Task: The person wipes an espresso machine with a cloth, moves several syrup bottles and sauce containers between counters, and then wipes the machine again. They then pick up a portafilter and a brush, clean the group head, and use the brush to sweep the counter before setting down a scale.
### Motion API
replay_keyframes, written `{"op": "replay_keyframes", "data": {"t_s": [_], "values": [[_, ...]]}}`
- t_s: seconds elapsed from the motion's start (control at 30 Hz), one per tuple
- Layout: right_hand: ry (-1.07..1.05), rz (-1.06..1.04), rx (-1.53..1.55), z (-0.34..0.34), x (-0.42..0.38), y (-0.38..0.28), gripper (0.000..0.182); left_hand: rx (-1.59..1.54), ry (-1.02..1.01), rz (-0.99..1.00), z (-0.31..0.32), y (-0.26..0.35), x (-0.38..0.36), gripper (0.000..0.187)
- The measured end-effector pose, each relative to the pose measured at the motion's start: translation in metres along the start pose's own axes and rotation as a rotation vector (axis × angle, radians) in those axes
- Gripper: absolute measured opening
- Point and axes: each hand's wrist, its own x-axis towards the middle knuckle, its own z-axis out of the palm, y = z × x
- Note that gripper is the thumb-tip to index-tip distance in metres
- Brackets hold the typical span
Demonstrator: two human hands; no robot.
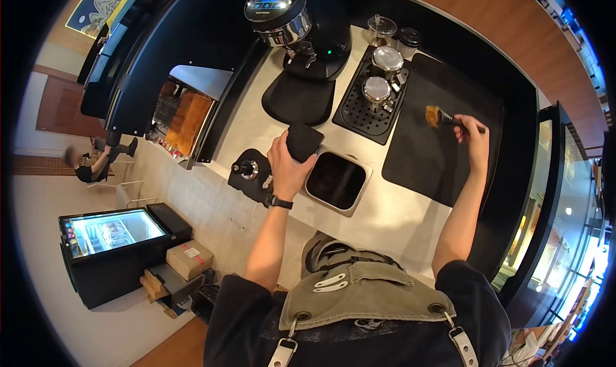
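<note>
My left hand [290, 165] is wrapped round a black block-like object [303, 143] just up and left of a square metal-rimmed bin [366, 181] with a dark inside. My right hand [473, 136] grips the dark handle of a brush [447, 118] with tan bristles, held over a black mat [420, 150]. A metal tamper [246, 168] stands on a small black mat [255, 188] left of my left hand. Two round metal pieces [387, 59] [376, 89] sit on a perforated black tray [361, 115].
A grinder [277, 21] with a lit display stands at the back, a black pad [298, 102] before it. Behind the tray are a glass jug [382, 28] and a dark-lidded container [409, 39]. A display fridge [115, 234] and a seated person [96, 165] are at the left.
</note>
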Motion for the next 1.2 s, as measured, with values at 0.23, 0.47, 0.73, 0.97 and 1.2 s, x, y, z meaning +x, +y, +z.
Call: {"op": "replay_keyframes", "data": {"t_s": [0.23,0.47,0.73,0.97,1.2], "values": [[0.131,0.076,0.004,-0.001,-0.101,0.019,0.034,0.241,0.008,-0.133,0.013,-0.002,-0.023,0.092],[0.134,0.088,-0.035,-0.004,-0.135,0.032,0.032,0.242,0.020,-0.122,0.019,-0.009,-0.027,0.088],[0.117,0.098,-0.050,-0.003,-0.147,0.042,0.026,0.244,0.037,-0.090,0.022,-0.017,-0.027,0.092],[0.167,0.051,0.037,0.007,-0.142,0.068,0.030,-0.182,-0.051,-0.173,-0.033,-0.005,-0.060,0.098],[0.381,-0.037,-0.056,0.011,-0.139,0.133,0.027,-0.937,-0.264,-0.244,-0.090,0.025,-0.148,0.100]]}}
